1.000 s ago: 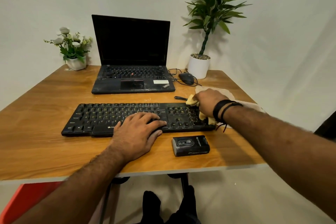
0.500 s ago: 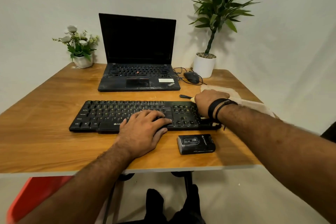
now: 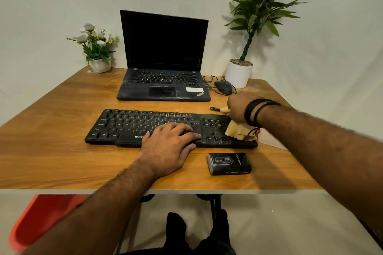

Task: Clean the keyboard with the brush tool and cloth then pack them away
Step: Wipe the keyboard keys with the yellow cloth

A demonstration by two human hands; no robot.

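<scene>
Cloth (image 3: 238, 130) lifted at keyboard's (image 3: 145, 128) right end
It is gripped by the right hand (image 3: 240, 107), now raised; the left hand (image 3: 165, 147) stays flat, fingers straight.

Small office or home desk setup, wooden table (image 3: 62, 151) against a plain white wall, open laptop (image 3: 163, 58), external keyboard (image 3: 128, 126), wired mouse (image 3: 223, 87), 2 potted plants, flowers (image 3: 95, 47) and a leafy stem (image 3: 267, 6)

A dusty black full-size plastic keyboard (image 3: 161, 128) lies flat across the table, a crumpled pale-yellow cloth (image 3: 238, 130) draped over its right-hand keypad end.
</scene>
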